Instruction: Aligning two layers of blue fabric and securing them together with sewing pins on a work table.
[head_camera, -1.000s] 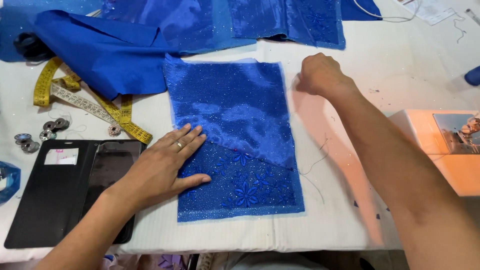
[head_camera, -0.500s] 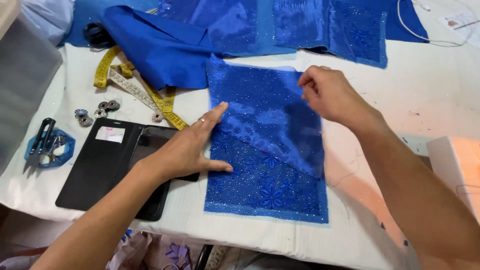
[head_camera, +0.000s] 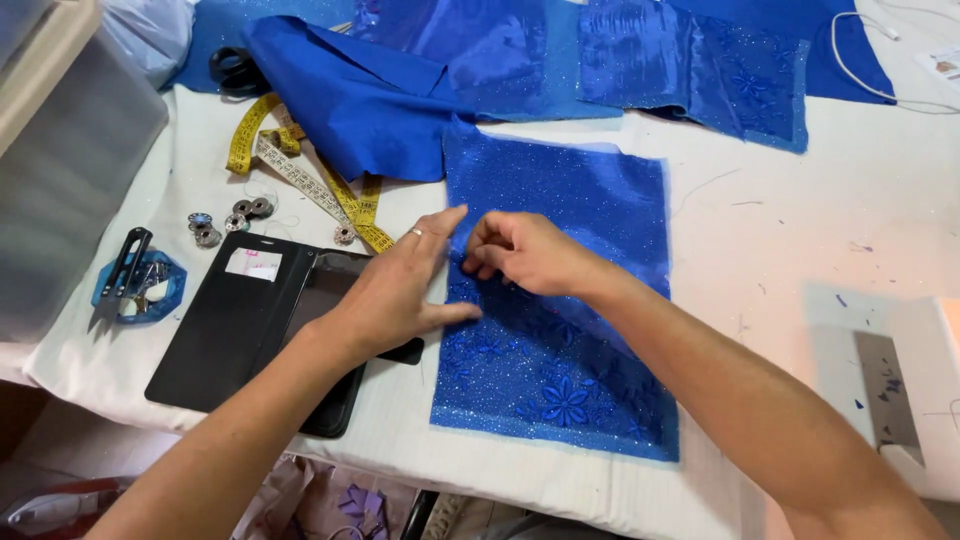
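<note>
Nearest, blue sparkly cloth panel (head_camera: 560, 330) flat on the white worktop (head_camera: 800, 230). Left hand (head_camera: 400, 285) spread flat, fingers apart, pressing the panel's left edge (partly over a black phone case (head_camera: 240, 330)). Right hand (head_camera: 525, 255) just beside it, fingertips pinched together on the cloth. Farther: yellow tape measure (head_camera: 300, 180), bobbins (head_camera: 225, 215), more blue fabric (head_camera: 420, 70).
</note>
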